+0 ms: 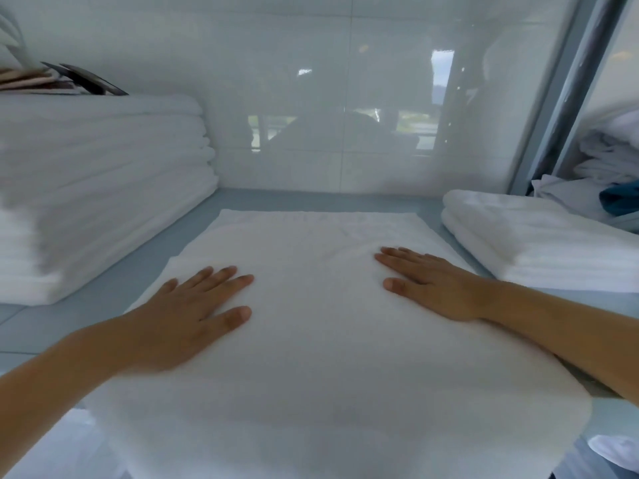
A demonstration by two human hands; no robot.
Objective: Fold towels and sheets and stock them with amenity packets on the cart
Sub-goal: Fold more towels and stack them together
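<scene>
At far left a tall stack (100, 188) of folded white towels sits on the grey counter (114, 288), its near edge blurred. On top of the stack, at the back, lie some flat dark and tan items (69, 79); what they are cannot be told. Next, the left hand (186, 316) lies flat on the towel (318, 333), fingers straight and spread, thumb out toward the middle, grip released, palm pressing the cloth. The towel is a folded white one, spread in the middle of the counter in front of the person, its far edge near the glossy tiled wall (311, 98) and its near edge hanging close to the camera. The right hand (432, 285) also rests flat on the towel, near its right edge, fingers straight and close together, pointing left, grip released. Just right of that hand, a short pile (539, 236) of two folded white towels sits on the counter, apart from the middle towel. Farthest right, behind a grey upright frame (567, 98), loose white linen (608, 160) is heaped with a bit of blue cloth (620, 202)
</scene>
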